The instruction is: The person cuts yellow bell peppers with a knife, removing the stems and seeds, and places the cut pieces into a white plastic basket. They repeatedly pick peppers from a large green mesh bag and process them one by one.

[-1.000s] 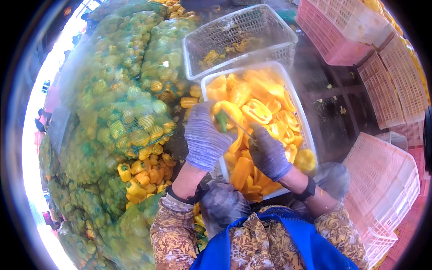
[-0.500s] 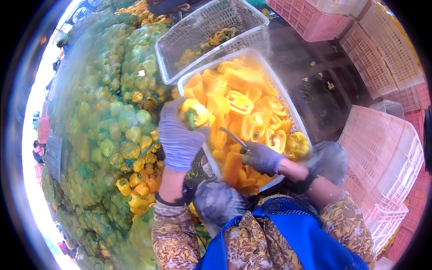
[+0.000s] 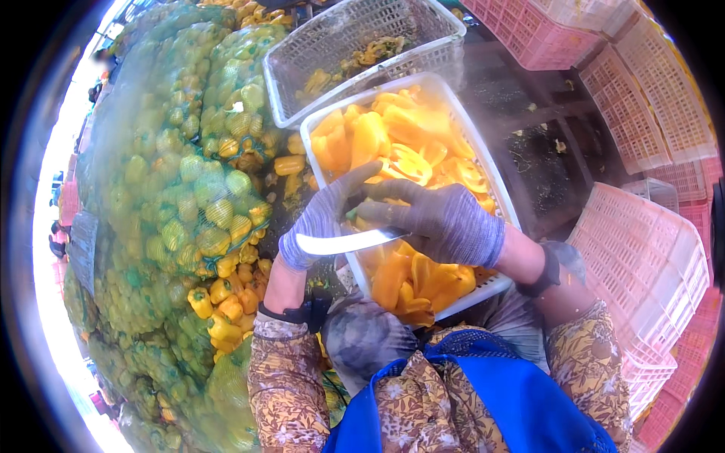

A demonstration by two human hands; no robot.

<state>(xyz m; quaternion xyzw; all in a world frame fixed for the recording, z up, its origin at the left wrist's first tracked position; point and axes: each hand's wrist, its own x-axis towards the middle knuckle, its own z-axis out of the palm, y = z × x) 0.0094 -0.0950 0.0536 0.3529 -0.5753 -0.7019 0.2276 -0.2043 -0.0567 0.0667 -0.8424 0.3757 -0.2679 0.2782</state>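
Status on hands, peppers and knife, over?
Right hand holding knife; left hand, grip unclear. Yellow peppers in white crate below. Knife overlaps left hand in view.

Daylight blazed white down the left, the knife [image 3: 347,242] gleamed, haze softened the net sacks [image 3: 170,174], and right-hand pink crates [image 3: 638,264] bowed toward the black rim!

gloved hands [image 3: 459,225] above white crate [image 3: 495,285] | knife [image 3: 343,244] in right, blade leftward | yellow peppers [image 3: 419,275] inside
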